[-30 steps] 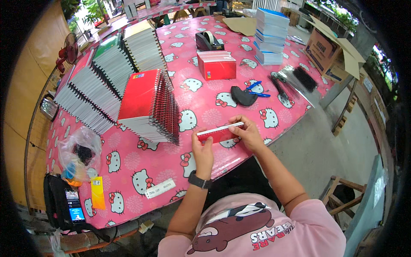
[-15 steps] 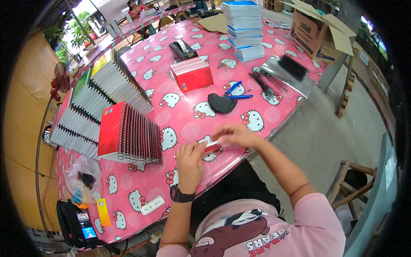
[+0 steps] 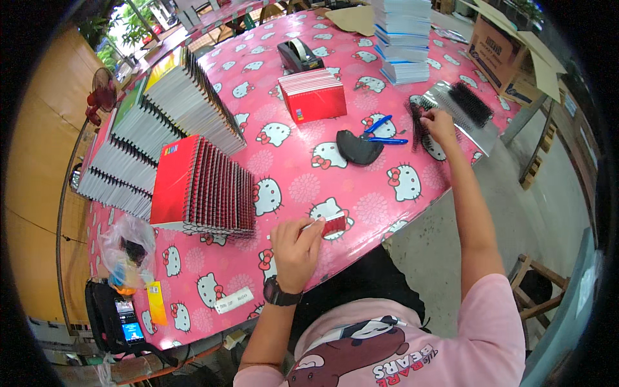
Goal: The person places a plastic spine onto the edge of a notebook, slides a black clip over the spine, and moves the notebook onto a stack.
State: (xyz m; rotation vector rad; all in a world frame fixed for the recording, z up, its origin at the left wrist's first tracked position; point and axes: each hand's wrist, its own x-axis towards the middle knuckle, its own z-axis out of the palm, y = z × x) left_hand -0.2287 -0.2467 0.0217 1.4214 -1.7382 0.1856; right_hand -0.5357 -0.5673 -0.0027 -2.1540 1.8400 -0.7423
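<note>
My left hand (image 3: 295, 253) is closed on a small red-covered notebook (image 3: 335, 224), seen nearly edge-on over the near edge of the table. Stretched out to the right, my right hand (image 3: 441, 126) has its fingers pinched at a loose bunch of black spiral binding coils (image 3: 416, 124). How many coils it grips is hidden. More black coils (image 3: 471, 104) lie on a clear plastic sheet (image 3: 485, 138) just beyond. Blue-handled cutting pliers (image 3: 387, 132) rest with their head under a black pouch-like piece (image 3: 358, 148), left of that hand.
A red notebook stack (image 3: 313, 103) stands ahead, near a tape dispenser (image 3: 300, 55). Spiral-bound red notebooks (image 3: 174, 184) and taller bound stacks (image 3: 187, 90) fill the left. White-and-blue booklets (image 3: 403, 45) and an open carton (image 3: 500, 55) are at the back right. A phone (image 3: 129, 319) lies lower left.
My right hand has left the red notebook and reached forward and right to the black coils. My left hand still holds the notebook. The whole view has shifted slightly.
</note>
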